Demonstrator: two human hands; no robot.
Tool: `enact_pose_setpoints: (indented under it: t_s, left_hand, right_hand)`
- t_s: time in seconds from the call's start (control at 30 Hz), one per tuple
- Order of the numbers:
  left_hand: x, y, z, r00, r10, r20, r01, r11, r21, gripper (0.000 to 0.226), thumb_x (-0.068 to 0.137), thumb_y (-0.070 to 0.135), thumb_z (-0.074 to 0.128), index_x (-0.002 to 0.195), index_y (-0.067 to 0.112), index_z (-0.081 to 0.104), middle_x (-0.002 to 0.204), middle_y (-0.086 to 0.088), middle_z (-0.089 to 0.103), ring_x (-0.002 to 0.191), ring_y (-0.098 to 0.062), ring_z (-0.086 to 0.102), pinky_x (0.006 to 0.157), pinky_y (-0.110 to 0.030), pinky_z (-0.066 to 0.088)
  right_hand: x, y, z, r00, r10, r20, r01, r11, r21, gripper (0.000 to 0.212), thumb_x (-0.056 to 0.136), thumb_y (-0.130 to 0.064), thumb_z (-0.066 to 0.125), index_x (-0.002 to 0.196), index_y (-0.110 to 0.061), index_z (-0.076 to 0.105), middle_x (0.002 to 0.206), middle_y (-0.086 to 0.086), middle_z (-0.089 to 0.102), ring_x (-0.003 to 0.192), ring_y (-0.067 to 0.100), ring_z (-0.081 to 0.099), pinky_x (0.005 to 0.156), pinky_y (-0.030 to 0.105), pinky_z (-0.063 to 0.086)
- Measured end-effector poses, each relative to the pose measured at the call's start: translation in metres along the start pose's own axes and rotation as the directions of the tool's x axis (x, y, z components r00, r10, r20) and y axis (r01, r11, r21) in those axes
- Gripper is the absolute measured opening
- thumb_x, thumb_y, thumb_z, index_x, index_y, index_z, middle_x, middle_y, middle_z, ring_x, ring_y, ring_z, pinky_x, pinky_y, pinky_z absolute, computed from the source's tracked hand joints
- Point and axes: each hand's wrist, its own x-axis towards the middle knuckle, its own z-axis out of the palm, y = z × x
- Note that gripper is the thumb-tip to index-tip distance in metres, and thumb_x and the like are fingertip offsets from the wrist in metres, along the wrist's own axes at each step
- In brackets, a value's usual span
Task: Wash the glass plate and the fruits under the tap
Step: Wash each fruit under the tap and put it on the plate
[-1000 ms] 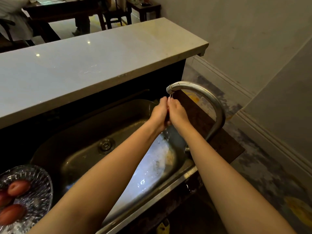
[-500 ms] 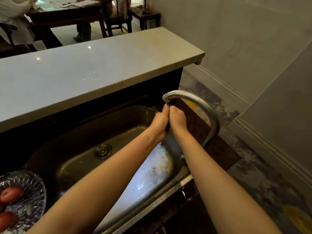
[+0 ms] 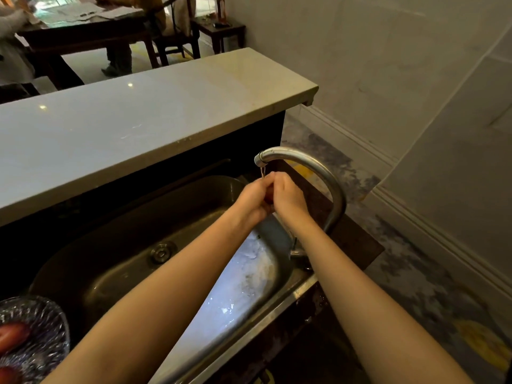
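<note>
We see a pale stone counter (image 3: pixel 133 128) running along the far side of a steel sink (image 3: pixel 116 261), its overhang shading the sink's far wall. A drain (image 3: pixel 161 253) sits in the basin floor, toward the far side. At the sink's right edge a curved metal tap (image 3: pixel 318 173) rises and arches back to the left, its spout hanging over the right end of the basin with a thin stream of water (image 3: pixel 262 172) falling from it.

At the sink's near left corner, partly cut off by the picture's edge, stands the glass plate (image 3: pixel 52 336), holding red fruits (image 3: pixel 12 335) on its left part. Beyond the counter, in the far room, we make out a dark table (image 3: pixel 83 31) and chairs.

Both forearms reach forward from the near edge across the basin, converging just under the spout. Our left hand (image 3: pixel 253 199) and right hand (image 3: pixel 288 196) press together, fingers curled and cupped around a reddish fruit (image 3: pixel 268 195), of which only a sliver shows between the palms. The stream lands where the fingertips meet. The right forearm crosses in front of the tap's base, hiding part of it.
</note>
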Motion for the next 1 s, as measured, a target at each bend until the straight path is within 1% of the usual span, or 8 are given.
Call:
enact_pose_setpoints:
  t_s: [0.13, 0.27, 0.37, 0.53, 0.63, 0.73, 0.87, 1.0]
  left_hand:
    - [0.001, -0.009, 0.006, 0.996, -0.077, 0.040, 0.073, 0.993, 0.093, 0.019, 0.090, 0.027, 0.058, 0.084, 0.010, 0.062, 0.080, -0.006, 0.061, 0.082, -0.019, 0.060, 0.089, -0.036, 0.049]
    - [0.002, -0.006, 0.005, 0.997, -0.077, -0.029, 0.079, 0.995, 0.065, 0.019, 0.080, 0.021, 0.070, 0.071, 0.012, 0.057, 0.063, -0.002, 0.054, 0.043, -0.007, 0.052, 0.039, -0.014, 0.042]
    - [0.006, 0.003, -0.002, 0.993, -0.072, -0.091, 0.075, 0.997, 0.030, 0.014, 0.083, 0.013, 0.067, 0.081, 0.009, 0.053, 0.069, -0.005, 0.052, 0.040, -0.004, 0.053, 0.033, -0.011, 0.038]
    - [-0.002, 0.009, -0.008, 0.995, -0.101, -0.025, 0.102, 0.994, 0.049, 0.041, 0.094, 0.044, 0.042, 0.076, 0.007, 0.048, 0.054, -0.008, 0.054, 0.030, -0.009, 0.045, 0.026, -0.011, 0.024]
    - [-0.004, 0.008, -0.009, 0.995, -0.101, 0.002, 0.101, 0.994, 0.038, 0.039, 0.094, 0.046, 0.041, 0.083, 0.009, 0.048, 0.068, -0.010, 0.054, 0.038, -0.011, 0.048, 0.028, -0.012, 0.028]
    - [-0.008, 0.011, -0.005, 0.993, -0.114, 0.007, 0.114, 0.993, -0.018, 0.012, 0.091, 0.026, 0.055, 0.090, 0.016, 0.050, 0.084, -0.009, 0.051, 0.061, -0.016, 0.052, 0.037, -0.013, 0.042]
    - [-0.009, 0.016, -0.008, 1.000, 0.006, -0.007, -0.005, 0.989, 0.148, 0.023, 0.084, -0.003, 0.058, 0.087, 0.018, 0.050, 0.089, -0.011, 0.049, 0.061, -0.015, 0.053, 0.038, -0.014, 0.043]
    - [-0.018, 0.023, -0.019, 0.992, 0.112, -0.050, -0.063, 0.816, 0.575, 0.020, 0.089, 0.033, 0.056, 0.086, 0.014, 0.050, 0.068, -0.005, 0.054, 0.040, -0.009, 0.047, 0.035, -0.017, 0.034]
  right_hand:
    - [-0.028, 0.023, -0.006, 0.996, -0.075, -0.056, 0.069, 0.991, -0.112, 0.039, 0.099, -0.034, 0.030, 0.136, -0.023, 0.037, 0.130, 0.009, 0.051, 0.118, 0.029, 0.047, 0.092, 0.042, 0.042]
    - [-0.043, 0.034, -0.008, 0.968, -0.143, -0.204, 0.094, 0.968, -0.232, 0.040, 0.099, -0.029, 0.031, 0.136, -0.013, 0.036, 0.131, 0.013, 0.050, 0.119, 0.027, 0.049, 0.088, 0.034, 0.043]
    - [-0.046, 0.046, 0.000, 0.999, -0.023, -0.047, -0.010, 0.798, -0.602, 0.028, 0.096, -0.017, 0.037, 0.120, -0.006, 0.049, 0.123, 0.013, 0.055, 0.115, 0.029, 0.048, 0.087, 0.037, 0.044]
    - [-0.049, 0.060, 0.007, 0.989, 0.144, 0.018, -0.087, 0.690, -0.719, 0.026, 0.092, -0.005, 0.045, 0.115, -0.001, 0.057, 0.118, 0.018, 0.060, 0.110, 0.033, 0.057, 0.086, 0.039, 0.048]
    - [-0.045, 0.058, 0.005, 0.982, 0.177, 0.063, -0.066, 0.641, -0.764, 0.023, 0.092, -0.005, 0.045, 0.111, 0.000, 0.058, 0.116, 0.019, 0.061, 0.106, 0.033, 0.060, 0.083, 0.038, 0.050]
    - [-0.046, 0.056, 0.002, 0.987, 0.139, 0.082, -0.018, 0.596, -0.803, 0.024, 0.093, -0.005, 0.043, 0.107, 0.001, 0.061, 0.113, 0.018, 0.063, 0.102, 0.032, 0.062, 0.080, 0.037, 0.051]
    - [-0.051, 0.053, -0.002, 0.989, 0.059, 0.137, 0.076, 0.590, -0.804, 0.025, 0.093, -0.008, 0.042, 0.103, 0.000, 0.063, 0.109, 0.018, 0.063, 0.097, 0.034, 0.062, 0.068, 0.034, 0.045]
    - [-0.049, 0.035, -0.008, 0.977, 0.071, 0.203, 0.133, 0.540, -0.831, 0.028, 0.095, -0.013, 0.042, 0.115, -0.003, 0.058, 0.119, 0.017, 0.059, 0.107, 0.034, 0.058, 0.078, 0.036, 0.047]
